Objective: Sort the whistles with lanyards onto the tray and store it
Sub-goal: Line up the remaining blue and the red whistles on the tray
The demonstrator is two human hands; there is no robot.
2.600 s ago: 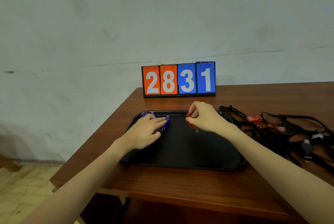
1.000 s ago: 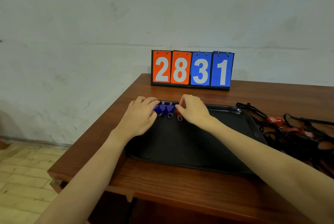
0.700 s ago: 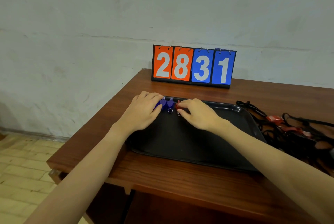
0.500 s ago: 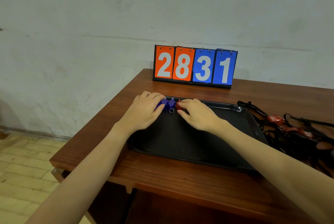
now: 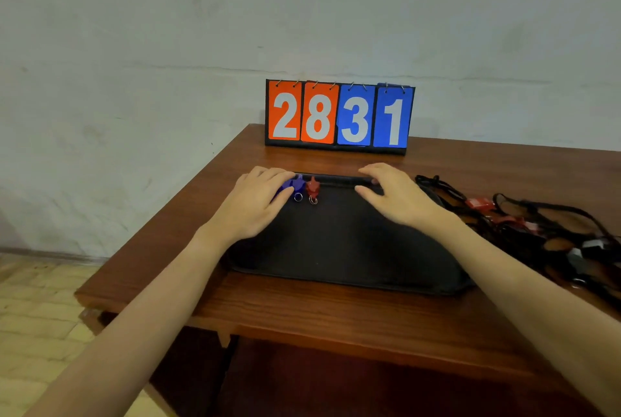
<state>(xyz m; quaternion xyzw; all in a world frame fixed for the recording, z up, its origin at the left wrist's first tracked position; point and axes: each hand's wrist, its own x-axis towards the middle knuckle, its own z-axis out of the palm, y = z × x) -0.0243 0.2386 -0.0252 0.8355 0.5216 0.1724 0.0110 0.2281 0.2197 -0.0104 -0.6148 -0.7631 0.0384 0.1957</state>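
Tray (image 5: 342,248): black, on the brown worktop (image 5: 302,312).
Whistles: blue (image 5: 295,185) and red (image 5: 312,186), side by side at the tray's far-left rim.
Left hand (image 5: 255,205): fingers straight, tips resting on the blue whistle.
Right hand (image 5: 396,198): spread, empty, over the tray's far edge.
Lanyards (image 5: 537,228): black tangle with more whistles, right of the tray.
Scoreboard (image 5: 339,117): reads 2831, by the wall.

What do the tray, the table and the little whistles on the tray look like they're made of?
Tray: likely plastic, matt black, with a moulded raised rim. Table: wood or wood veneer, reddish brown, grain lines visible, slight sheen. Blue whistle and red whistle: likely plastic, solid colour, each with a small metal ring.
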